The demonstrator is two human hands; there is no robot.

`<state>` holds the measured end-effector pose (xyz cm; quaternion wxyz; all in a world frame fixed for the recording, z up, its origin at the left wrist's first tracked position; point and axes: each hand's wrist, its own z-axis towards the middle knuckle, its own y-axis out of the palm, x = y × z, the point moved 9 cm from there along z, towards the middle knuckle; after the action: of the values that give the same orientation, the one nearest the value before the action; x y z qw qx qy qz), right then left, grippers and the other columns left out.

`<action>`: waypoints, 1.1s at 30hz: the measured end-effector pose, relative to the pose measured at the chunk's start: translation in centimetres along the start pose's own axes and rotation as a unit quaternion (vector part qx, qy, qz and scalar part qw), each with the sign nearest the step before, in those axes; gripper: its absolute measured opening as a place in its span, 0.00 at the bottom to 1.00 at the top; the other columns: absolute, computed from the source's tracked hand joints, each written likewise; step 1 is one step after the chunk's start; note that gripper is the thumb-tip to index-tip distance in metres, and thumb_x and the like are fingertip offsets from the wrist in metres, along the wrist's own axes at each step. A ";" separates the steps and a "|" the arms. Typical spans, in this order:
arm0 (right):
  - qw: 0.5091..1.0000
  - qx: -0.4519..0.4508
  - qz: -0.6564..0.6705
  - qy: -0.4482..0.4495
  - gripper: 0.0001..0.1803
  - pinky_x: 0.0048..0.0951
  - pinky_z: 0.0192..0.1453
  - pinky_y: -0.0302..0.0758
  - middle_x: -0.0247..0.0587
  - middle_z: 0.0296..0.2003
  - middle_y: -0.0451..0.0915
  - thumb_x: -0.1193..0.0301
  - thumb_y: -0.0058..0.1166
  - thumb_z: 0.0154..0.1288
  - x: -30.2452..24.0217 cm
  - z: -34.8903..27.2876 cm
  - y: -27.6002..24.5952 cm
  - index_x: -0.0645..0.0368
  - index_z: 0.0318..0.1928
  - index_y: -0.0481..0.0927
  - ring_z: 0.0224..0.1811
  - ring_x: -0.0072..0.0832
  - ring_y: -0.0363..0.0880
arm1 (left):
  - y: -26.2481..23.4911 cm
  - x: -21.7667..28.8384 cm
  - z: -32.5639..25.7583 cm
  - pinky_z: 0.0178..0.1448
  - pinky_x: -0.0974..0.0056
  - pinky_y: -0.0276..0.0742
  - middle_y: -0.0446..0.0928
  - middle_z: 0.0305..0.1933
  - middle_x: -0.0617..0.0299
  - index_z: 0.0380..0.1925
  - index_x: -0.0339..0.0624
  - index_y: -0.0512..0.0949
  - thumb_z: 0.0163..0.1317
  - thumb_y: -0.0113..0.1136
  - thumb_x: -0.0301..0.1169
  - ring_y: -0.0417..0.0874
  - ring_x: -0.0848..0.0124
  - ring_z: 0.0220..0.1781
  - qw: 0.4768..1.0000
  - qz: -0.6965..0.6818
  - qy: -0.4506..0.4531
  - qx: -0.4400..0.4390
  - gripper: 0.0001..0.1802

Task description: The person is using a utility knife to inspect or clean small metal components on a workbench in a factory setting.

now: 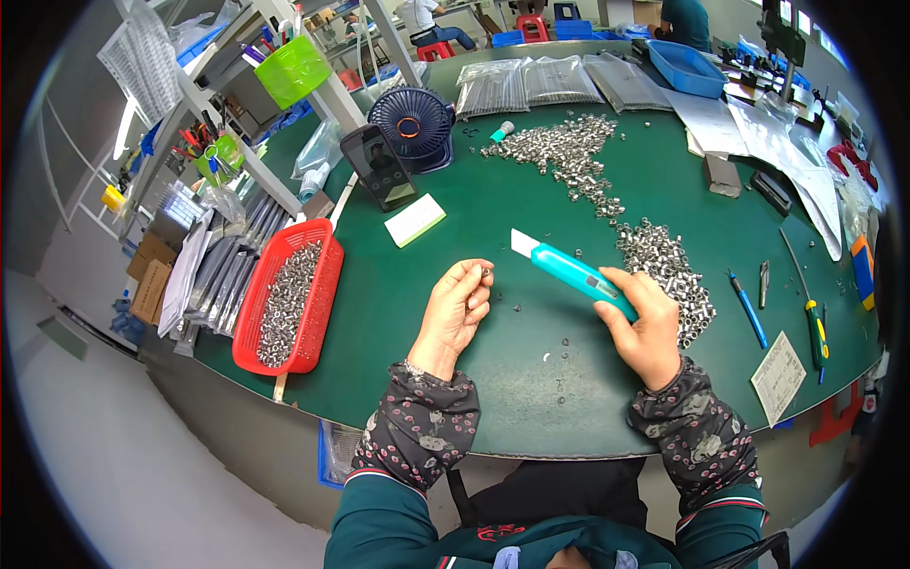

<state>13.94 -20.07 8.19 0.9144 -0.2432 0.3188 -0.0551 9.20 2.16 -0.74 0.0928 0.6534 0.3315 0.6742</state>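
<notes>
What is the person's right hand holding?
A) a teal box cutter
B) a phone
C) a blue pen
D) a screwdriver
A: the right hand is wrapped around a teal box cutter with its blade out, while the left hand pinches a small metal nut.

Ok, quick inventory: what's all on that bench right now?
Utility knife: one, teal, blade out, in the right hand.
Small metal part: one, silver, pinched in the left fingers.
Loose metal nuts: a heap, silver, trailing from bench centre toward the right hand.
Basket: one, red, left side, filled with metal parts.
Phone: one, black, propped up behind the hands.
Desk fan: one, dark blue, beside the phone.
Tray: one, blue, far right.
Screwdriver: one, green and yellow handle, right edge.
Left hand: closed on the part.
Right hand: gripping the knife.
</notes>
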 end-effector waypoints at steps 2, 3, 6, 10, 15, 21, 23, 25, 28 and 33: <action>0.999 -0.036 0.013 0.003 0.15 0.31 0.23 0.66 0.40 0.20 0.68 0.70 0.57 0.47 0.2 -0.2 1.0 0.57 0.38 0.76 0.20 0.35 0.70 | 0.1 -0.1 0.1 0.14 0.81 0.51 0.68 0.28 0.65 0.34 0.38 0.72 0.61 0.48 0.29 0.59 0.84 0.18 1.000 -0.009 -0.001 -0.004 0.07; 0.998 -0.060 0.023 0.017 0.15 0.31 0.24 0.67 0.40 0.21 0.69 0.69 0.57 0.47 0.3 -0.4 1.4 0.56 0.38 0.76 0.21 0.35 0.71 | 0.0 0.0 0.1 0.14 0.81 0.51 0.68 0.28 0.65 0.34 0.38 0.72 0.61 0.48 0.29 0.59 0.84 0.18 1.000 -0.011 0.003 -0.008 0.07; 0.993 -0.099 0.057 0.013 0.15 0.32 0.26 0.68 0.40 0.21 0.70 0.68 0.57 0.47 0.2 -0.5 2.3 0.56 0.39 0.76 0.22 0.36 0.71 | -0.1 0.1 0.0 0.14 0.81 0.51 0.67 0.27 0.65 0.35 0.38 0.72 0.60 0.49 0.29 0.59 0.84 0.18 1.000 -0.011 0.009 -0.012 0.06; 0.988 -0.135 0.062 0.033 0.15 0.33 0.26 0.69 0.41 0.22 0.70 0.67 0.57 0.47 0.5 -0.5 2.9 0.55 0.39 0.76 0.23 0.38 0.71 | 0.3 0.4 -0.1 0.15 0.81 0.50 0.66 0.25 0.67 0.34 0.37 0.72 0.60 0.49 0.29 0.59 0.84 0.18 1.000 0.012 0.016 -0.002 0.06; 0.982 -0.078 0.157 0.069 0.16 0.27 0.31 0.69 0.38 0.28 0.75 0.69 0.56 0.50 1.5 0.0 1.6 0.60 0.41 0.75 0.27 0.28 0.74 | 0.8 0.0 0.0 0.16 0.80 0.51 0.65 0.27 0.65 0.33 0.38 0.71 0.61 0.47 0.28 0.58 0.82 0.19 0.998 -0.045 0.000 -0.050 0.06; 0.899 0.148 0.343 0.228 0.16 0.17 0.38 0.67 0.34 0.34 0.75 0.72 0.53 0.56 6.3 -0.1 -1.7 0.67 0.44 0.72 0.34 0.16 0.69 | 1.6 -0.7 0.7 0.15 0.79 0.51 0.66 0.28 0.62 0.31 0.40 0.69 0.60 0.47 0.30 0.60 0.81 0.20 0.994 -0.099 -0.039 -0.032 0.05; 0.893 0.161 0.353 0.227 0.16 0.17 0.38 0.67 0.34 0.34 0.75 0.73 0.53 0.56 6.4 0.1 -2.1 0.67 0.44 0.72 0.34 0.16 0.69 | 3.4 -1.4 1.5 0.14 0.79 0.51 0.65 0.25 0.63 0.30 0.40 0.68 0.59 0.49 0.31 0.60 0.81 0.18 0.996 -0.027 -0.067 -0.044 0.06; 0.884 0.177 0.374 0.217 0.15 0.17 0.37 0.67 0.34 0.34 0.74 0.73 0.53 0.56 6.5 0.1 -2.3 0.67 0.44 0.73 0.33 0.16 0.69 | 5.6 -1.8 2.7 0.14 0.77 0.52 0.64 0.20 0.67 0.33 0.39 0.70 0.58 0.52 0.32 0.60 0.81 0.16 0.977 0.205 -0.053 -0.036 0.08; 0.885 0.180 0.373 0.213 0.15 0.16 0.35 0.67 0.32 0.33 0.74 0.72 0.53 0.57 6.6 0.1 -2.3 0.67 0.44 0.73 0.32 0.15 0.68 | 9.4 -0.6 4.8 0.22 0.72 0.64 0.65 0.17 0.66 0.36 0.39 0.73 0.52 0.57 0.32 0.65 0.77 0.18 0.784 0.609 0.122 -0.009 0.13; 0.891 0.171 0.359 0.219 0.15 0.16 0.32 0.67 0.31 0.30 0.75 0.72 0.54 0.56 6.5 0.0 -2.0 0.66 0.43 0.73 0.29 0.14 0.68 | 9.9 -2.3 6.5 0.39 0.59 0.71 0.77 0.30 0.55 0.33 0.41 0.75 0.47 0.58 0.32 0.78 0.59 0.35 0.662 0.747 0.054 0.030 0.12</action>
<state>19.22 -23.51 5.54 0.8062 0.0660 0.5623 0.1719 18.69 -4.61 2.51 -0.4798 0.6466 -0.2430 0.5409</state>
